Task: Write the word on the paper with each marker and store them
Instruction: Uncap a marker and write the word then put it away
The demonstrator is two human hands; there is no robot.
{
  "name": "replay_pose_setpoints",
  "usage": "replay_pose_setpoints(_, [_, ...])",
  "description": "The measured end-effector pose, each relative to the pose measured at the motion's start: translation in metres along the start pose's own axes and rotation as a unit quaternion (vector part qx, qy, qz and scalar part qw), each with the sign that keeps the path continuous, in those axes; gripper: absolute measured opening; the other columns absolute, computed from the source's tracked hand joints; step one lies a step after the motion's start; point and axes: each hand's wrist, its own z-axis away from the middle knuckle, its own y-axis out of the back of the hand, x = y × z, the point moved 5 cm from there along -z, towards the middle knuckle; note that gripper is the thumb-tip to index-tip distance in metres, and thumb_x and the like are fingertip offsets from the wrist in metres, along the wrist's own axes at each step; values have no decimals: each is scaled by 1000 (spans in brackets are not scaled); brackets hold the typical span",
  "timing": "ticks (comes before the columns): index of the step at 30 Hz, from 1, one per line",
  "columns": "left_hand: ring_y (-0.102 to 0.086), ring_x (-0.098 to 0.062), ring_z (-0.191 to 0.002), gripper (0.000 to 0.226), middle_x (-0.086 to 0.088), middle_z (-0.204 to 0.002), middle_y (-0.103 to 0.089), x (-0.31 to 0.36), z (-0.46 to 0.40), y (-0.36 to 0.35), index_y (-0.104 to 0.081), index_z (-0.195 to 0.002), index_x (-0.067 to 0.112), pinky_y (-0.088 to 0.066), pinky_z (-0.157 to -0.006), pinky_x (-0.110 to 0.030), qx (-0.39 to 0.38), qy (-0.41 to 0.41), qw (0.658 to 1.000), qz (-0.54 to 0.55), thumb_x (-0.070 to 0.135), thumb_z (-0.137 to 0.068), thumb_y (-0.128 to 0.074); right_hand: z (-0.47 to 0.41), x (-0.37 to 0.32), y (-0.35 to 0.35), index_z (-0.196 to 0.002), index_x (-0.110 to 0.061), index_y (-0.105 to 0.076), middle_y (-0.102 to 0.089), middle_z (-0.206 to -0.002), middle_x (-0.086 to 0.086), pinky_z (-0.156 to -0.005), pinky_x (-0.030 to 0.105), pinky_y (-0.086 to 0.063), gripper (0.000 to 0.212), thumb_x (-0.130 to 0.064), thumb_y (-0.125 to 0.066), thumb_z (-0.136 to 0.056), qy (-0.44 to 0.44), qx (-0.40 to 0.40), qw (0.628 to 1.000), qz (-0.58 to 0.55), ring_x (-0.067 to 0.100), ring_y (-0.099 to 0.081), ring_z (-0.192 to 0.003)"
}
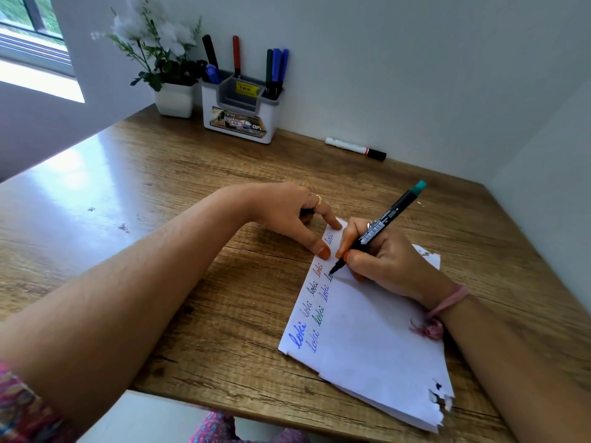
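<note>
Home study corner: wooden desk [192, 174] against white walls, window [32, 30] upper left, potted white flowers [160, 43], marker organizer [240, 107] behind.

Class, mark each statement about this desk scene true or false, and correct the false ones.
1. The right hand holds a marker with its tip on the paper. True.
2. The left hand is lifted clear of the desk. False: its fingers press the paper's edge.
3. A white marker lies on the desk near the wall. True.
4. The pen holder is empty. False: several markers stand in it.
</note>
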Motion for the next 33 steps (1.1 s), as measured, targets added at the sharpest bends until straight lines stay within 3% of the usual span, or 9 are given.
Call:
replay_pose_setpoints(2, [-47, -6, -75, 55, 10, -84, -50, 0, -1, 0, -50, -120, 49, -32, -61, -25, -1, 0, 1000, -2, 63, -69, -67, 0, 0, 0, -73, -11, -56, -57, -49, -9, -47, 14, -41, 5, -12, -57, -68, 1, 3, 1000, 4, 2, -50, -44])
replay_pose_setpoints(9, [-48, -5, -79, 56, 6, -92, -54, -1, 0, 0, -51, -120, 49, -32, -61, -23, 4, -1, 1000, 2, 63, -69, -68, 0, 0, 1, -69, -10, -55, -55, -48, -11, -45, 13, -38, 8, -1, -54, -69, -12, 7, 1000, 4, 2, -47, -41])
replay_pose_setpoints(12, [-48, -5, -79, 56, 8, -90, -53, -1, -1, 0, -50, -119, 50, -32, -62, -24, 4, -1, 1000, 6, 64, -68, -68, -1, 1, 2, -69, -14, -56, -55, -50, -8, -45, 13, -38, 4, -11, -58, -67, -13, 20, 1000, 5, 2, -48, -42])
replay_pose_setpoints(20, [-48, -5, -74, 62, 8, -83, -51, 1, 0, 0, -48, -125, 44, -33, -61, -23, 11, 1, 1000, 12, 59, -70, -70, -1, -1, 3, -70, -8, -53, -55, -47, -12, -44, 12, -38, 7, -1, -51, -70, -14, 26, 999, 10, 1, -48, -41])
replay_pose_setpoints(26, [-53, -10, -87, 75, 1, -101, -59, 0, 0, 0, -40, -133, 44, -41, -68, -22, 9, 1, 1000, 21, 61, -67, -71, -1, -3, 2, -70, -10, -53, -56, -50, -14, -45, 11, -37, 9, -1, -51, -70, -10, 28, 1000, 7, 1, -49, -42])
replay_pose_setpoints(33, [-48, -4, -73, 81, 11, -83, -50, 1, 0, 1, -39, -135, 32, -34, -60, -21, 7, 26, 999, 33, 56, -67, -75, -2, -6, 0, -71, -12, -56, -62, -57, -17, -49, 9, -40, 16, 3, -51, -73, 3, 25, 1000, 16, -1, -55, -47])
